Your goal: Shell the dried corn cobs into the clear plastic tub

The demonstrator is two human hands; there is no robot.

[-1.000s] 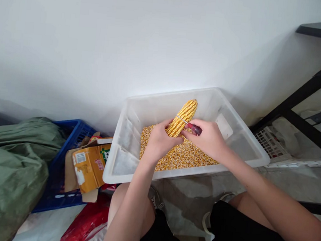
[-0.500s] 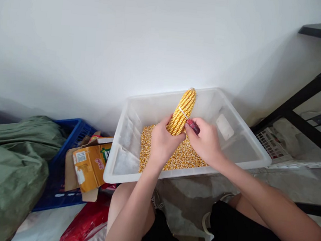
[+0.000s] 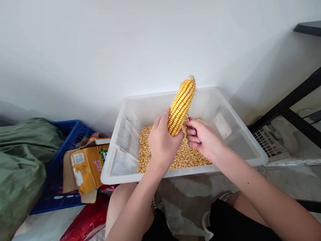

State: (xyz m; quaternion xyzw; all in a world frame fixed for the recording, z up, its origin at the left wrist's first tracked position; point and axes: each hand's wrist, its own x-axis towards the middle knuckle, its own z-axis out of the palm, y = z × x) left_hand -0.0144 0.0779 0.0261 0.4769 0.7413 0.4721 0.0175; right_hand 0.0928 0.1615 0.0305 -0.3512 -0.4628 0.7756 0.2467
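In my left hand [image 3: 164,141] is a yellow corn cob [image 3: 181,105], its fingers wrapped round the lower end. The cob stands nearly upright, leaning a little right, with kernels covering the side I see. My right hand [image 3: 202,137] is closed on a screwdriver [image 3: 189,118] with a dark red handle, close to the cob's right side. Most of the handle is hidden by the fingers, and the shaft barely shows. Beneath both hands, loose corn kernels [image 3: 193,159] cover part of the floor of a translucent plastic bin [image 3: 117,165].
Left of the bin are a blue crate [image 3: 53,201], an orange cardboard box [image 3: 89,166] and a green cloth [image 3: 7,171]. A red bag [image 3: 87,219] lies below them. To the right stand a black metal frame [image 3: 300,89] and a white basket [image 3: 269,143]. A white wall rises behind.
The cob has risen slightly in my left hand. My right hand has shifted a little right and lower, and the screwdriver's shaft no longer lies across the cob's front.
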